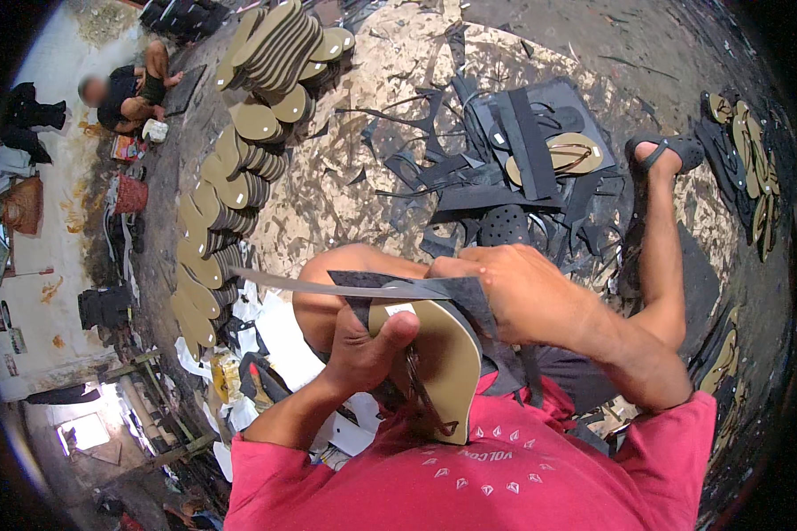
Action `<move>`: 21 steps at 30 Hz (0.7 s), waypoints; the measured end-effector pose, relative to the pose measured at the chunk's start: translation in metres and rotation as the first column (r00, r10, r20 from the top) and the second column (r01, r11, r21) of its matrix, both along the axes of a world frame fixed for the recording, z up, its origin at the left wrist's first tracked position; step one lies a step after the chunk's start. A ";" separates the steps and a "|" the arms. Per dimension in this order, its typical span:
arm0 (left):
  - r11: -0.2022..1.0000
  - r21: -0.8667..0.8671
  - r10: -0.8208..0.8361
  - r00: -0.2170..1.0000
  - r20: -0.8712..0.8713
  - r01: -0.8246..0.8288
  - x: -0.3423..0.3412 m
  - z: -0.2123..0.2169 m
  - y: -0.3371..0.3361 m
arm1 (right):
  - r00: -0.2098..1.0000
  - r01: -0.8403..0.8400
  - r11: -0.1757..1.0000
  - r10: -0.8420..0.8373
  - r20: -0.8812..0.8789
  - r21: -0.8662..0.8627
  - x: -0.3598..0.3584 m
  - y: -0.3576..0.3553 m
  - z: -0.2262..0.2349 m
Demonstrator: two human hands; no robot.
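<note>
A tan flip-flop (450, 358) with a dark strap and a small white label is held close to my red shirt. My left hand (360, 354) grips it, thumb pressed on the tan top near the label. Black rubber sheet (469, 296) lies under the sole and sticks out past its edge. A long thin knife blade (328, 285) crosses the sole's far end, its tip pointing left. My right hand (531, 292) is closed at the blade's right end; the handle is hidden inside it.
Stacks of tan soles (239, 190) curve along the left. Ahead lie black rubber scraps (496, 199) and another tan flip-flop (576, 152). More flip-flops (748, 146) rest at far right. Another person (119, 102) sits at upper left. My right foot wears a black clog (682, 155).
</note>
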State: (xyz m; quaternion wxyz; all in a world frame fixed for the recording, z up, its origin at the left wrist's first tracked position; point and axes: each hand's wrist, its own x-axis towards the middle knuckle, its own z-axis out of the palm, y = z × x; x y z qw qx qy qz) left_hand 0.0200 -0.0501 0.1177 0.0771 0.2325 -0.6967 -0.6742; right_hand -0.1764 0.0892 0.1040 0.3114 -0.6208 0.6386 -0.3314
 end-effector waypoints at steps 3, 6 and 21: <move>0.987 0.143 -0.074 0.996 0.042 0.067 0.012 0.000 0.001 | 0.988 -0.151 0.981 0.151 0.013 0.119 -0.015 -0.010 0.017; 0.984 0.152 -0.106 0.992 0.064 0.096 0.017 0.003 0.003 | 0.953 -0.296 0.936 0.304 -0.009 0.190 -0.026 -0.025 0.030; 0.650 0.693 0.192 0.815 -0.547 0.312 0.010 -0.002 0.000 | 0.784 0.507 0.803 -0.580 -0.221 -0.313 -0.057 0.067 -0.001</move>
